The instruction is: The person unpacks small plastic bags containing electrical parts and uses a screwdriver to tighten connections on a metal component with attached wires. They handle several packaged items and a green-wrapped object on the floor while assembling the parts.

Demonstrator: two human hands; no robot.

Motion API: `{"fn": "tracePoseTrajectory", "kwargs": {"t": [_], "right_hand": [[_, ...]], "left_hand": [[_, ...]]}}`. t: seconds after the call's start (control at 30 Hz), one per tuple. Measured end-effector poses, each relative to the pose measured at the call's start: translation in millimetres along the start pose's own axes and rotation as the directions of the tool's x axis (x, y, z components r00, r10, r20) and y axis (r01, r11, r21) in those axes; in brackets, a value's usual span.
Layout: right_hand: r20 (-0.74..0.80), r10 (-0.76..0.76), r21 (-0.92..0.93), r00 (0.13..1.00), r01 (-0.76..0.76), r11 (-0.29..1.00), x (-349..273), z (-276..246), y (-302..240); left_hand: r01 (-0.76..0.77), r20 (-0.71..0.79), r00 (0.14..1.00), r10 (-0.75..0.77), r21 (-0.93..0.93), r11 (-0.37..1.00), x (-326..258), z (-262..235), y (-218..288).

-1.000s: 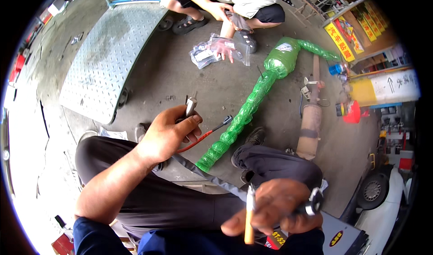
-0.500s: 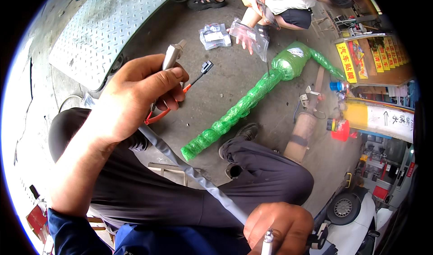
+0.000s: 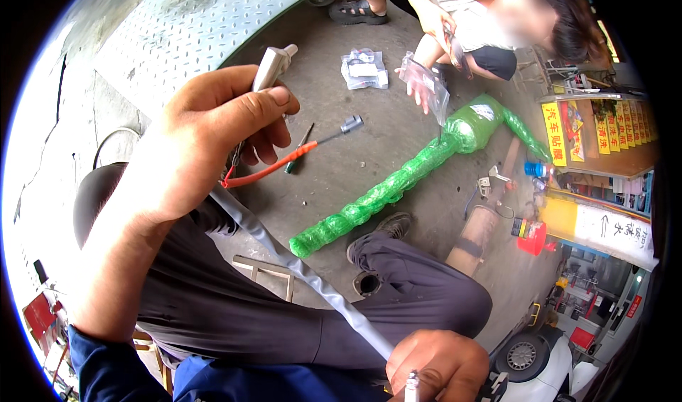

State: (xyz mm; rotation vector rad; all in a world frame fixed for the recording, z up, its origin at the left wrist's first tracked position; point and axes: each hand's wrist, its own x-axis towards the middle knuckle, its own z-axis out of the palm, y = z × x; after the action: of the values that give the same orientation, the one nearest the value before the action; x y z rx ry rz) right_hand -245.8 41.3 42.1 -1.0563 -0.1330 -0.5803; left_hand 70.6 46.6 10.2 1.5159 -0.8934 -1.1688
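My left hand (image 3: 213, 121) pinches a small silver tube (image 3: 273, 68) with a pale nozzle pointing up, between thumb and forefinger. Beside its lower fingers hangs an orange-sleeved cable (image 3: 273, 166), ending in a grey plug connector (image 3: 351, 124). From under that hand a grey-sleeved cable (image 3: 305, 270) slants across my lap to my right hand (image 3: 437, 366), whose fingers are closed round it. A white rod with a silvery tip (image 3: 412, 382) sticks up in front of the right hand at the lower edge; its lower part is cut off.
On the floor lies a long part in green bubble wrap (image 3: 383, 192), near a clear bag (image 3: 364, 69) and a brown cylinder (image 3: 471, 240). A person crouches opposite, holding a plastic bag (image 3: 425, 86). A low metal stand (image 3: 263, 267) is by my legs.
The orange cable and its connector have swung to the right, and a thin dark green tool shows behind them. The view has shifted a little. Both hands keep their holds.
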Motion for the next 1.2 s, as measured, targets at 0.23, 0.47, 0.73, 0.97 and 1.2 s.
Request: {"fn": "tracePoseTrajectory", "kwargs": {"t": [0.23,0.47,0.73,0.97,1.2], "right_hand": [[-0.028,-0.003,-0.007,1.0,0.002,1.0,14,5,6],[0.214,0.089,-0.007,0.973,-0.09,0.996,22,-16,2],[-0.256,0.496,0.255,0.83,-0.437,0.863,-19,-44,3],[-0.84,0.31,0.095,0.446,-0.441,0.893,-26,-48,40],[-0.84,0.408,0.132,0.359,-0.594,0.794,-42,-49,56]], "left_hand": [[0.007,-0.026,1.0,-0.008,-0.046,0.999,3,-14,-6],[0.018,0.009,1.0,-0.017,-0.06,0.998,6,-20,-8],[0.07,0.109,0.993,-0.046,-0.235,0.969,3,-20,-2],[-0.008,0.34,0.929,0.149,-0.384,0.923,4,-8,6],[-0.083,0.442,0.842,0.311,-0.463,0.883,2,10,9]]}}
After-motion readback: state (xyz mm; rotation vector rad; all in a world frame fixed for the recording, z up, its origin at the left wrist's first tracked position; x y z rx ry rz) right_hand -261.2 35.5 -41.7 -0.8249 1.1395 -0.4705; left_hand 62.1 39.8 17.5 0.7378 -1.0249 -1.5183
